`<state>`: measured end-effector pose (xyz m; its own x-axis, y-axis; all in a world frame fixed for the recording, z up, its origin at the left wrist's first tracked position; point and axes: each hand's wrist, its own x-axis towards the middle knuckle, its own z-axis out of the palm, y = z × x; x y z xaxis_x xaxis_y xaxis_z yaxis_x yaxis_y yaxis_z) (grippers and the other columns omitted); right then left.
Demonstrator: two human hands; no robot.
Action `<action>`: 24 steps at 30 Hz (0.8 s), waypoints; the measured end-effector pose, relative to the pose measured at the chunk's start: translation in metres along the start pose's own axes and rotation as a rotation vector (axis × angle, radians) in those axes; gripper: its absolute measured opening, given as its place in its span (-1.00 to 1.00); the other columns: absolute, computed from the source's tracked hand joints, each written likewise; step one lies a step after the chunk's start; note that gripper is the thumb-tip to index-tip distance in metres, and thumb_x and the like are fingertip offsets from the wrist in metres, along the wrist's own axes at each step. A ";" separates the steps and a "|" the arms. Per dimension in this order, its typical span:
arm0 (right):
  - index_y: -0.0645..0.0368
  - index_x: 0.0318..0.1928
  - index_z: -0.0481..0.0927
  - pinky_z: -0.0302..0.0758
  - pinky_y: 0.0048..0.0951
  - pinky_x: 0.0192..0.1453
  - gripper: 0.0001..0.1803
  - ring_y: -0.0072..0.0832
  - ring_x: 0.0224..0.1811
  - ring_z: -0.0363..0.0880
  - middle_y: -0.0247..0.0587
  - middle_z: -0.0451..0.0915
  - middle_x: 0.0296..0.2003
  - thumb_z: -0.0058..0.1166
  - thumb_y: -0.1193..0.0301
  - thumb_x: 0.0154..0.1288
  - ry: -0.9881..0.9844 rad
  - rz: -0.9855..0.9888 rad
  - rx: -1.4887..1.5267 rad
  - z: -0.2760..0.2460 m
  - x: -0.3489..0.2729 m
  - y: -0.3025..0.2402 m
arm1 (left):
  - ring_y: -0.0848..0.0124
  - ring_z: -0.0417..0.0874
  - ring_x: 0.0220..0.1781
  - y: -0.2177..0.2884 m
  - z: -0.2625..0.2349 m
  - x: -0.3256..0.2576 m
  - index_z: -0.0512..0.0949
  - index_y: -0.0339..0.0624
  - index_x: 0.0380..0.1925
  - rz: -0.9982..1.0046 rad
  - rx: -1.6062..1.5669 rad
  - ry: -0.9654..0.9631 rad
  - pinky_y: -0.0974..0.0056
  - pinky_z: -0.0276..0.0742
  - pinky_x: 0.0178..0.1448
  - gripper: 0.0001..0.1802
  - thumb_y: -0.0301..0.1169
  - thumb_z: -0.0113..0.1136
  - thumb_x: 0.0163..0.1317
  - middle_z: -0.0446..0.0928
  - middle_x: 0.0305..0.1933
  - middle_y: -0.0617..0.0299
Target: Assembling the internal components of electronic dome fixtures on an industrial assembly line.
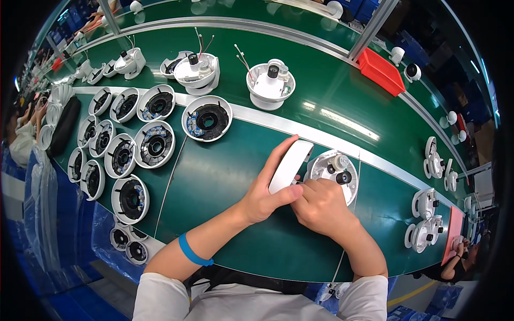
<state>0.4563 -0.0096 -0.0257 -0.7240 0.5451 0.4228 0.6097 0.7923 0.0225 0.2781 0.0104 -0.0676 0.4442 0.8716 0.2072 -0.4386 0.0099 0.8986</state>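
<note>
white cover [290,166] smooth glossy plastic; belt [225,176] matt green.

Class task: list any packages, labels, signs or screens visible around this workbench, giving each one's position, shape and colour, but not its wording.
Red bin: far right of the green belt, a shallow rectangular open tray, plain red.
Pink sheet: right edge by another person's hand, a flat narrow rectangle; any print is too small to tell.
No screens or signs show.

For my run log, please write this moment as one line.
left hand: holds white round cover on edge | right hand: on white camera base | surface: green belt
</note>
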 end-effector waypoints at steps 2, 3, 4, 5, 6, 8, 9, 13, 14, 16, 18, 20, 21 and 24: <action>0.18 -0.32 0.62 0.47 -0.34 -0.52 -0.90 -0.45 -0.53 0.60 -0.33 0.50 -0.58 0.21 0.52 0.10 0.001 -0.002 0.013 -0.002 0.000 0.000 | 0.23 0.35 0.51 -0.002 0.000 -0.001 -0.08 -0.17 0.65 0.005 -0.066 -0.010 0.10 0.31 0.53 0.18 0.03 0.37 0.21 0.25 0.53 0.03; 0.19 -0.26 0.63 0.52 -0.32 -0.47 -0.85 -0.39 -0.49 0.64 -0.27 0.55 -0.53 0.22 0.53 0.10 -0.007 0.078 0.109 -0.006 0.002 -0.001 | 0.22 0.33 0.53 -0.002 0.000 -0.001 -0.08 -0.17 0.65 0.011 -0.130 -0.017 0.11 0.28 0.55 0.18 0.03 0.38 0.21 0.25 0.53 0.03; 0.21 -0.20 0.65 0.56 -0.29 -0.43 -0.80 -0.33 -0.45 0.67 -0.21 0.60 -0.48 0.24 0.54 0.11 -0.015 0.158 0.205 -0.009 0.004 -0.003 | 0.25 0.31 0.54 -0.004 -0.004 0.000 -0.06 -0.13 0.65 0.034 -0.175 -0.035 0.14 0.27 0.54 0.10 -0.06 0.35 0.26 0.25 0.54 0.05; 0.23 -0.13 0.65 0.60 -0.29 -0.37 -0.75 -0.27 -0.41 0.70 -0.13 0.63 -0.42 0.23 0.58 0.12 0.031 0.258 0.319 -0.011 0.005 -0.004 | 0.27 0.29 0.54 -0.004 -0.007 0.002 -0.03 -0.09 0.65 0.059 -0.219 -0.052 0.17 0.27 0.53 0.02 -0.16 0.32 0.30 0.25 0.54 0.06; 0.26 -0.06 0.65 0.64 -0.30 -0.31 -0.69 -0.20 -0.38 0.72 -0.06 0.66 -0.36 0.23 0.61 0.14 0.077 0.358 0.434 -0.012 0.007 -0.005 | 0.27 0.32 0.53 -0.004 -0.007 0.002 -0.02 -0.09 0.64 0.020 -0.333 -0.032 0.15 0.25 0.55 -0.01 -0.17 0.30 0.33 0.28 0.53 0.08; 0.35 0.03 0.61 0.67 -0.32 -0.24 -0.64 -0.23 -0.32 0.76 0.00 0.69 -0.28 0.17 0.68 0.19 0.140 0.601 0.650 -0.008 0.002 -0.005 | 0.26 0.36 0.52 -0.004 -0.009 0.000 -0.01 -0.06 0.64 -0.069 -0.481 0.035 0.13 0.26 0.57 -0.06 -0.17 0.26 0.38 0.30 0.51 0.09; 0.37 0.04 0.60 0.67 -0.33 -0.24 -0.65 -0.26 -0.33 0.76 0.00 0.68 -0.28 0.15 0.69 0.20 0.199 0.645 0.738 -0.003 -0.001 -0.001 | 0.26 0.39 0.51 -0.005 -0.010 -0.001 0.00 -0.02 0.63 -0.077 -0.532 0.043 0.09 0.29 0.57 -0.12 -0.02 0.17 0.47 0.32 0.50 0.13; 0.40 -0.08 0.67 0.62 -0.37 -0.33 -0.76 -0.33 -0.45 0.70 -0.04 0.67 -0.33 0.18 0.67 0.21 0.302 0.794 0.816 0.000 -0.003 -0.003 | 0.28 0.42 0.49 -0.013 -0.008 0.001 0.01 0.02 0.63 -0.071 -0.591 0.038 0.07 0.35 0.54 -0.14 0.25 -0.12 0.55 0.35 0.49 0.16; 0.40 -0.08 0.67 0.62 -0.37 -0.33 -0.76 -0.33 -0.45 0.70 -0.04 0.67 -0.33 0.18 0.67 0.21 0.306 0.792 0.821 -0.003 0.000 -0.003 | 0.28 0.42 0.49 -0.010 -0.005 0.001 0.02 0.00 0.63 -0.064 -0.557 0.063 0.08 0.35 0.54 -0.15 0.24 -0.12 0.55 0.34 0.50 0.16; 0.40 -0.13 0.69 0.59 -0.37 -0.39 -0.78 -0.33 -0.47 0.69 -0.08 0.65 -0.39 0.19 0.66 0.19 0.190 0.549 0.544 -0.012 0.005 -0.003 | 0.31 0.43 0.46 -0.013 -0.002 0.003 0.04 -0.06 0.62 -0.048 -0.450 0.111 0.16 0.34 0.53 -0.19 0.13 -0.05 0.58 0.36 0.48 0.14; 0.37 -0.15 0.69 0.57 -0.35 -0.41 -0.78 -0.29 -0.48 0.68 -0.10 0.64 -0.43 0.22 0.64 0.15 0.182 0.534 0.533 -0.013 0.003 -0.004 | 0.36 0.43 0.43 -0.010 0.001 0.004 0.08 -0.12 0.61 -0.040 -0.289 0.061 0.21 0.33 0.49 -0.25 -0.03 0.01 0.59 0.39 0.44 0.11; 0.31 -0.21 0.70 0.58 -0.29 -0.42 -0.81 -0.25 -0.50 0.65 -0.11 0.62 -0.43 0.24 0.58 0.11 0.184 0.463 0.465 -0.010 0.001 -0.003 | 0.37 0.43 0.40 -0.011 0.002 0.004 0.12 -0.14 0.59 -0.037 -0.247 0.054 0.24 0.32 0.47 -0.26 -0.12 0.09 0.54 0.41 0.40 0.10; 0.27 -0.22 0.68 0.57 -0.27 -0.43 -0.81 -0.25 -0.49 0.65 -0.12 0.61 -0.43 0.24 0.56 0.10 0.150 0.372 0.421 -0.009 0.001 -0.002 | 0.31 0.42 0.44 -0.010 0.003 0.005 0.09 -0.17 0.60 -0.052 -0.179 0.060 0.20 0.29 0.52 -0.17 -0.03 0.11 0.48 0.39 0.44 0.07; 0.20 -0.25 0.64 0.54 -0.25 -0.46 -0.81 -0.30 -0.45 0.64 -0.20 0.54 -0.45 0.27 0.49 0.06 0.076 0.206 0.333 -0.011 0.004 -0.002 | 0.23 0.41 0.47 -0.008 0.007 0.005 0.05 -0.20 0.60 -0.061 -0.098 0.068 0.16 0.24 0.56 -0.08 0.02 0.13 0.41 0.36 0.47 0.03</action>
<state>0.4555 -0.0115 -0.0143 -0.5642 0.6898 0.4536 0.5925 0.7209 -0.3594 0.2894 0.0117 -0.0706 0.4199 0.8991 0.1239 -0.4882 0.1087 0.8659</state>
